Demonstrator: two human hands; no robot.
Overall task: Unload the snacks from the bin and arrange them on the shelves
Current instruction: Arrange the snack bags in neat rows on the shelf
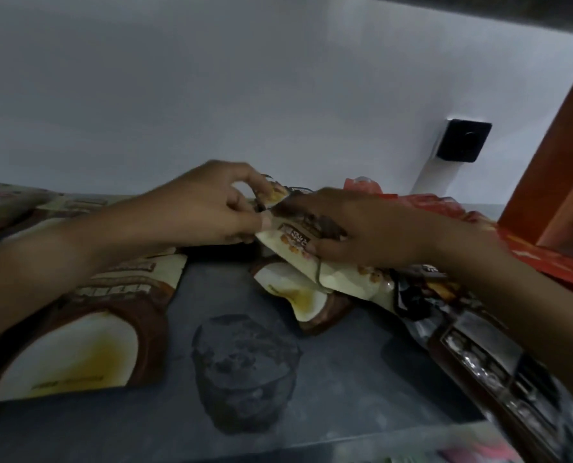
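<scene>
Head view, dim light. Grey shelf [328, 372] fills the lower frame, white wall behind it.

Containers: orange-red box [558, 168] at right edge, open side toward the camera; nothing can be made out inside it. No bin identifiable.

Held item: cream snack packet [298, 248] with brown label, at centre frame, raised slightly above the shelf. Long axis runs from upper left to lower right; upper end points toward the wall, lower end lies over other packets.

Left hand [208, 208]: thumb and fingers curled, pinching the packet's upper-left edge.
Right hand [355, 228]: laid over the packet's middle, fingers curled round it, thumb underneath at its lower edge.

Other packets on the shelf:
- large brown-and-cream packet [88, 332], lower left, lying flat, partly under the left forearm.
- second brown-and-cream packet [298, 295], directly below the held one, touching it.
- dark glossy packets [478, 355], lower right, under the right forearm; print blurred.
- red packets [412, 202], behind the right hand, beside the box.

Dark rough patch [245, 369] on the shelf surface, lower centre. Black wall fitting [462, 140], upper right.
</scene>
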